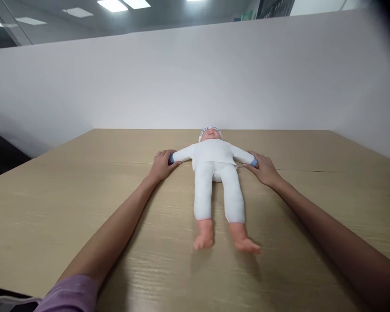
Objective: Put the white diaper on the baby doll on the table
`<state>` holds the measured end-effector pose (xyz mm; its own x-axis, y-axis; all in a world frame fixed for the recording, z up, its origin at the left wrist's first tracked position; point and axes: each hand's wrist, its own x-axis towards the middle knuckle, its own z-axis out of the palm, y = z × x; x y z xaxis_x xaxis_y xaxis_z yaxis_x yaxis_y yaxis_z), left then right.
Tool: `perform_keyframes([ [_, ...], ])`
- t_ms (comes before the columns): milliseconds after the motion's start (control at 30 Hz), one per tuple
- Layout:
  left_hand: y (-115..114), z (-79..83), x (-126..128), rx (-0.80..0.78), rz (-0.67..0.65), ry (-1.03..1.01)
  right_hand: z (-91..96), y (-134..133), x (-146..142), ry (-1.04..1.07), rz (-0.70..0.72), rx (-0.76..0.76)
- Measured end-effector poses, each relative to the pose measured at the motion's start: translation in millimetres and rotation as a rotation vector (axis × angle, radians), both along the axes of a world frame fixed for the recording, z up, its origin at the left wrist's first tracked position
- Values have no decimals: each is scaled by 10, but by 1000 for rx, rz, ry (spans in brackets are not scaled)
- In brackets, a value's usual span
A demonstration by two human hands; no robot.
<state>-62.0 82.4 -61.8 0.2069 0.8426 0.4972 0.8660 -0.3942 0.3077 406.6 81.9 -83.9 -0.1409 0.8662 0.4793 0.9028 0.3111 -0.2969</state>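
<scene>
A baby doll lies on its back on the wooden table, its head toward the far wall and its bare feet toward me. It wears a white top, white trousers and a white cap with blue marks. Both doll arms are spread out sideways, with blue cuffs at their ends. My left hand is closed around the cuffed end of the doll's arm on the left. On the other side, my right hand grips the opposite arm's end at its blue cuff. The doll's hands are hidden.
The light wooden table has a thin seam running across it behind my hands. A white partition rises at its far edge and along the right. Something dark stands beyond the table's left edge.
</scene>
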Motion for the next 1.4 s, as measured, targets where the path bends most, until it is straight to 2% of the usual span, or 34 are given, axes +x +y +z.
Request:
perform_keyframes([
  [100,-131,6,-13,-26,57,-1,-59,-67,16,-16,-73,-37],
  [200,-328,3,-15,-59,156,-21,-94,-257,-19,-11,-146,-8],
  [300,-565,10,25,-46,217,-59,-80,-541,-125,12,-186,50],
  [400,-856,123,154,-3,229,-95,60,-932,-324,73,-148,129],
  [500,-1349,406,421,95,154,-182,339,-1551,-606,184,-56,211],
  [567,-1863,596,660,161,57,-287,512,-2127,-789,270,30,251],
  [633,-2493,644,905,145,6,-410,571,-2779,-911,330,98,262],
  [700,-3132,458,1114,121,-9,-510,453,-3403,-943,313,178,294],
  [733,-3417,281,1198,93,-117,-486,327,-3672,-927,286,260,355],
  [767,-3665,62,1269,70,-293,-420,163,-3902,-896,261,355,405],
  [800,-3872,-180,1326,-31,-460,-317,-30,-4090,-855,241,423,391],
  [833,-4037,-427,1371,-151,-557,-229,-244,-4239,-811,246,448,363],
  [900,-4258,-882,1425,-384,-512,-158,-706,-4442,-732,316,360,233],
  [967,-4375,-1238,1431,-565,-334,-221,-1170,-4568,-684,439,125,81],
  [1033,-4432,-1490,1401,-699,-180,-266,-1579,-4655,-668,577,-49,-78],
  [1100,-4457,-1657,1372,-810,-122,-261,-1868,-4707,-678,737,-182,-319],
  [1167,-4457,-1755,1385,-890,-129,-286,-1994,-4705,-708,859,-248,-538],
  [1233,-4430,-1789,1461,-964,-143,-404,-1967,-4639,-758,944,-228,-689],
  [1333,-4348,-1719,1651,-1084,-141,-662,-1757,-4469,-881,1041,-178,-792],
  [1400,-4304,-1582,1768,-1132,-164,-828,-1573,-4376,-979,1097,-191,-815],
])
